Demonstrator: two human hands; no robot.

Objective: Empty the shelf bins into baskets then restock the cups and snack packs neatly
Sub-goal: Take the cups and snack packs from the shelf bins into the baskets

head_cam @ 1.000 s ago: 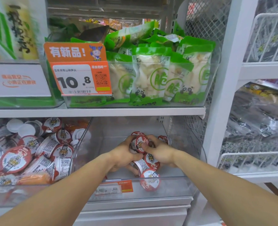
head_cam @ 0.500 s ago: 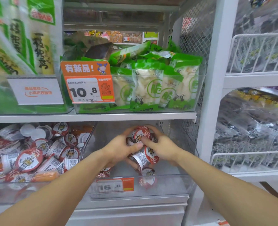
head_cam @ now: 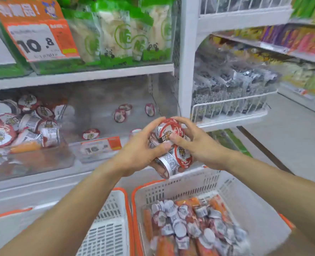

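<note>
Clutch of red-lidded cups [head_cam: 171, 145] clamped between both hands, just above the back rim of the right basket [head_cam: 245, 206]. Left hand [head_cam: 140, 154] curled round the near and left side of the clutch, thumb pressed across the front. Right hand [head_cam: 195, 143] curled over the top and right side, thumb on the upper cup's lid. Several cups in the clutch, exact count hard to tell; lowest one tilted, lid facing right.

Below the clutch, inside the right basket: heap of loose cups [head_cam: 182, 226] mixed with orange sausages [head_cam: 165, 245]. Left of that basket, touching it rim to rim: second white basket [head_cam: 108, 228] with orange rim, contents not visible.

Behind the clutch: clear bin [head_cam: 90, 154] on the lower shelf, holding a few stray cups [head_cam: 119, 115] lying apart on its floor. On its front wall: orange price tag [head_cam: 101, 146], digits blurred. Left of that bin: another clear bin piled with more cups [head_cam: 29, 124] and an orange sausage.

Above the clutch, one shelf up: green snack packs [head_cam: 119, 32] standing in a clear bin, orange "10.8" sign [head_cam: 36, 34] at its left front.

Right of the clutch, past the white post [head_cam: 187, 58]: wire rack [head_cam: 230, 108] with dark silvery packs.
</note>
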